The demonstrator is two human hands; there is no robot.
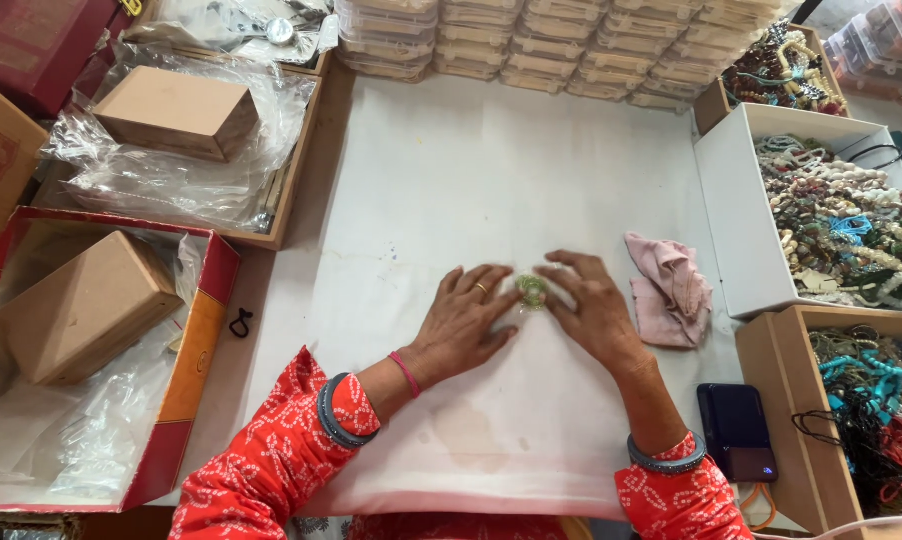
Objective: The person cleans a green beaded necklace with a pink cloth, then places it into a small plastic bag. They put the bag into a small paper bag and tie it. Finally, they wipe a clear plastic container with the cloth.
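A small greenish beaded piece (531, 290) is lying on the white cloth (451, 180) covering the table, squarely between the two hands and touching both sets of fingertips. From the left hand (466, 320) it is sitting up and to the right; from the right hand (591, 305) up and to the left, so neither hand is clearly nearer. It looks roundish, with no long axis to read. Both hands are resting palm down with fingers spread and angling inward toward each other, each grip loose and wide rather than closed, the fingertips only pressing at the piece's edges
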